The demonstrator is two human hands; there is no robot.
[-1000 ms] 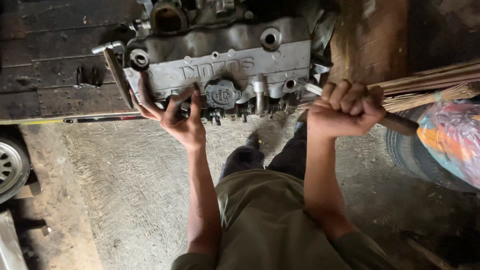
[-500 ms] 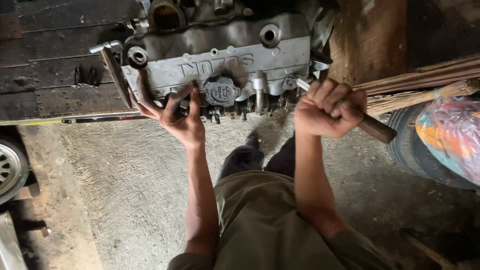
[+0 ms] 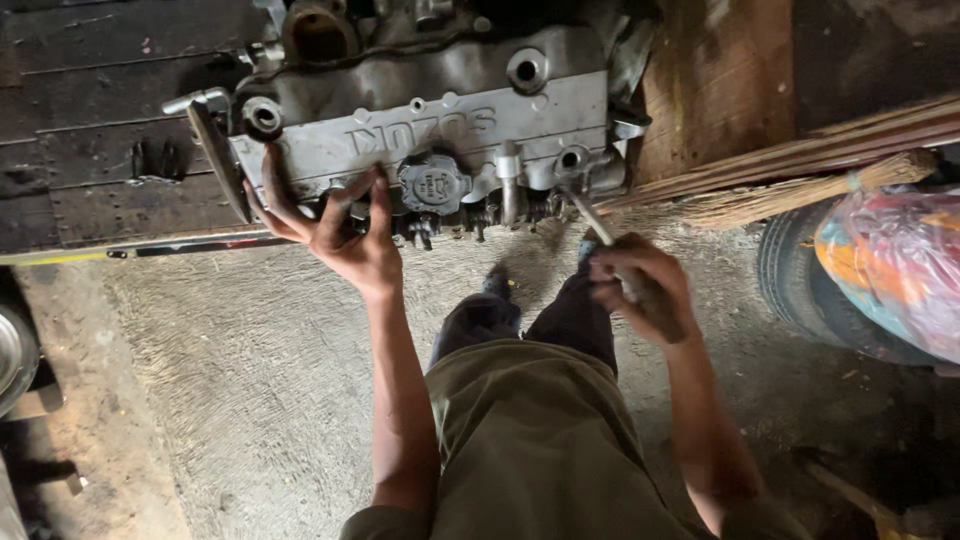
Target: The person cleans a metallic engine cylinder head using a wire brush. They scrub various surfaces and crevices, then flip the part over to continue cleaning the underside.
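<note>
Engine: the grey cylinder head cover (image 3: 440, 120) lies ahead of me at the edge of a dark plank platform (image 3: 90, 120), its long axis running left to right across my view.
Left grip: my left hand (image 3: 345, 235) is spread open against the cover's near lower edge, fingers splayed, bracing rather than clamped.
Right grip: my right hand (image 3: 640, 285) is wrapped tight round the handle of a long wrench (image 3: 600, 225).
Tool line: the wrench shaft slants up and left from my fist to a fitting at the cover's right near corner (image 3: 572, 165), so the work lies forward and left of that grip.
Nearer hand: the left touches the cover; the right reaches it only through the tool.
Markings: raised lettering sits along the cover's face; a round dark oil filler cap (image 3: 434, 183) sits just below it, between my hands.
Surroundings: a bundle of broom sticks (image 3: 800, 175), a tyre (image 3: 800, 275) and a bright multicoloured plastic bag (image 3: 895, 265) lie to my right on the concrete floor (image 3: 250, 380).
</note>
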